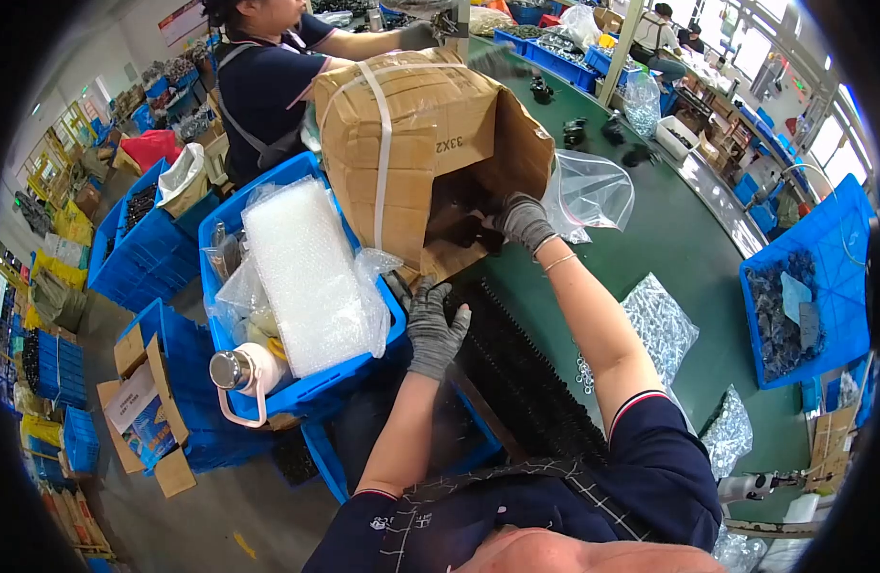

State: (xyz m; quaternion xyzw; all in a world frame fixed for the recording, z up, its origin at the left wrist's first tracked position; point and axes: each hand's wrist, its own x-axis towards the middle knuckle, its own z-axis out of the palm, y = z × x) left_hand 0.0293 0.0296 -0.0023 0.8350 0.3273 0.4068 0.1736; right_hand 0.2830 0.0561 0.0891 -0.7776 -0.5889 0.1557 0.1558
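A large brown cardboard carton [411,124] with a white strap lies tipped, its opening towards me. My right hand [526,222], in a grey glove, reaches into that opening, fingers curled at a dark piece I cannot make out. Other dark items inside are mostly in shadow. My left hand [435,329], also gloved, is at the carton's lower edge with thumb and fingers apart; whether it presses the cardboard is hard to see. Below the carton lie long black parts with toothed edges [531,382], between my forearms.
A blue crate [211,229] at left holds bubble wrap [301,277] and a white bottle [258,368]. On the green table [688,277] lie clear bags of small parts [658,320] and black pieces. A tilted blue bin [813,286] stands right. A co-worker [268,86] works beyond the carton.
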